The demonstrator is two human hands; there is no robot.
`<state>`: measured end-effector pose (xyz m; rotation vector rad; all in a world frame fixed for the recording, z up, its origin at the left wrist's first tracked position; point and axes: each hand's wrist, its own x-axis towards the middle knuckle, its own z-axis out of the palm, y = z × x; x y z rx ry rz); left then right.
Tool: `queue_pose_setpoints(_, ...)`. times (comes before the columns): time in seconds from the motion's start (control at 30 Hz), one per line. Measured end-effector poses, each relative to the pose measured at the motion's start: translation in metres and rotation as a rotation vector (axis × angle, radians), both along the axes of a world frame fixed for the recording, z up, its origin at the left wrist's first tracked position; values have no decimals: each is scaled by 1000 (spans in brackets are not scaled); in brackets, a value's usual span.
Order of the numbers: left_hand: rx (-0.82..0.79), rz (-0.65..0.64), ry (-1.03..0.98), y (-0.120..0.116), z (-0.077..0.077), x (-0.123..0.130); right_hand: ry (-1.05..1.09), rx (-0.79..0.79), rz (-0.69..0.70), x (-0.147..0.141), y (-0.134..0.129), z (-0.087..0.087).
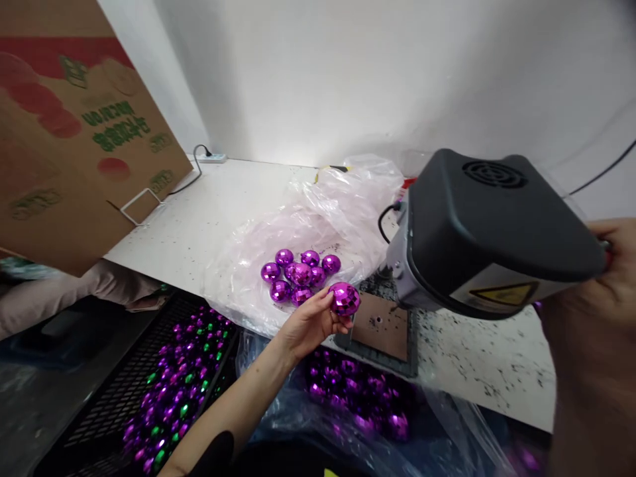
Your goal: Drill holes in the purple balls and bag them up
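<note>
A shiny purple mirrored ball (344, 299) is pinched between the thumb and fingers of my left hand (315, 319). This hand hovers at the table's front edge, beside a press machine's flat base plate (382, 324). Just behind it, several similar purple balls (299, 273) lie grouped on a clear plastic sheet (238, 265). At the far right, my right hand (613, 281) wraps around a handle on the machine's black head (501, 232); only a bit of red on that handle shows. The head carries a yellow warning label and a round vent.
A cardboard box (84, 132) stands at the left on the white table (199, 225). Below are a black crate (114, 377) of purple and green balls and a clear bag (293, 411) with purple balls. Another person's leg (74, 298) shows at the left. A power strip (212, 158) lies by the wall.
</note>
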<state>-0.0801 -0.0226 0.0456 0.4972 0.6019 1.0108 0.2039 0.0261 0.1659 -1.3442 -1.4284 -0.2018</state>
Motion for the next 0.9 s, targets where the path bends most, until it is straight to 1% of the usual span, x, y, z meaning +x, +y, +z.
queue_pose_setpoints(0.07,-13,-55,-6,-1,0,3,-9,28,8,-3,2,5)
queue_pose_setpoints(0.13,-16,-77,6,-3,0,8,-10,29,31,-5,2,9)
queue_pose_setpoints(0.2,7,-79,81,-6,-2,15,-5,20,53,-8,1,11)
queue_pose_setpoints(0.27,41,-60,203,-10,-7,26,-5,24,68,-11,-1,14)
queue_pose_setpoints(0.33,31,-57,267,-12,-12,36,-3,26,70,-13,-2,15)
queue_pose_setpoints(0.37,5,-68,255,-12,-15,40,-2,26,70,-14,-3,15)
queue_pose_setpoints(0.47,-84,-115,123,-10,-19,45,-6,26,74,-12,-3,14)
queue_pose_setpoints(0.6,-122,-133,19,-5,-17,38,-20,13,50,-8,-3,11)
queue_pose_setpoints(0.7,-126,-144,17,-6,-18,34,-9,7,45,-7,-3,11)
queue_pose_setpoints(0.77,-98,-135,101,-6,-22,34,-10,6,51,-9,-3,11)
queue_pose_setpoints(0.8,-63,-122,180,-6,-24,34,-14,6,54,-10,-3,12)
queue_pose_setpoints(0.83,-9,-97,280,-4,-27,35,-17,6,56,-10,-3,12)
queue_pose_setpoints(0.9,143,-7,505,0,-34,38,-18,15,65,-12,-3,13)
